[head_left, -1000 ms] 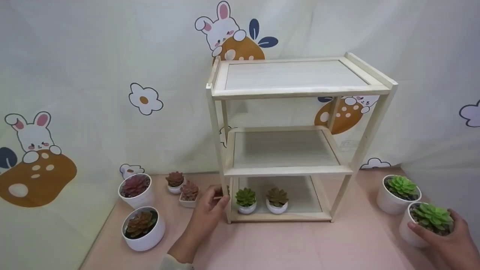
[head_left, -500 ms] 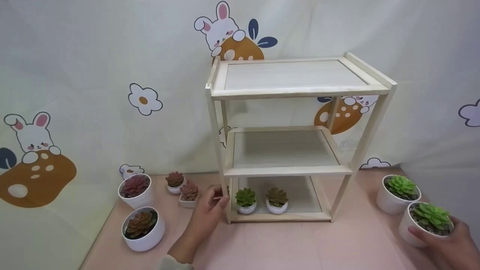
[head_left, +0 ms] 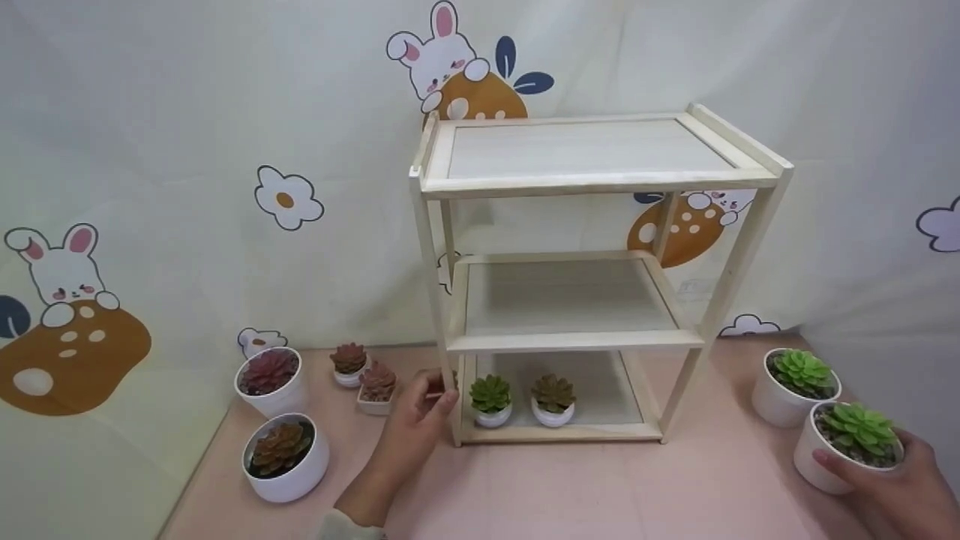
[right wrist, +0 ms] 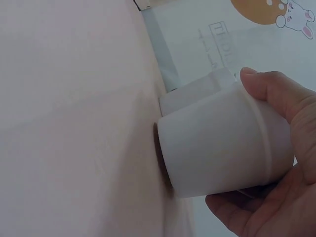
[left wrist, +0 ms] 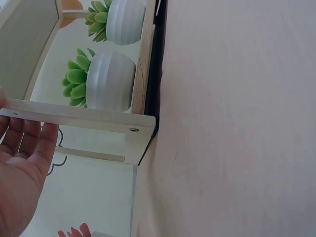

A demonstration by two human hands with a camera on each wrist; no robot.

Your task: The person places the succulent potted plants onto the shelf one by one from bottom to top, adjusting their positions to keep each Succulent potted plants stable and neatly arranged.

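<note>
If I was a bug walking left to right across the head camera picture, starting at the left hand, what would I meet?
Left hand, shelf's left front post, small green plant, small brownish plant, shelf's right front post, rear bright green plant, front bright green plant, right hand.

The shelf unit [head_left: 574,342] is smooth, matt wood; the held pot [right wrist: 212,143] looks like smooth plastic; the backdrop [head_left: 150,135], creased cloth; the table [head_left: 562,487], matt

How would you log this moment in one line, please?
left hand: grips rack post | right hand: holds white succulent pot | bottom shelf: small green succulent, brown succulent
</note>
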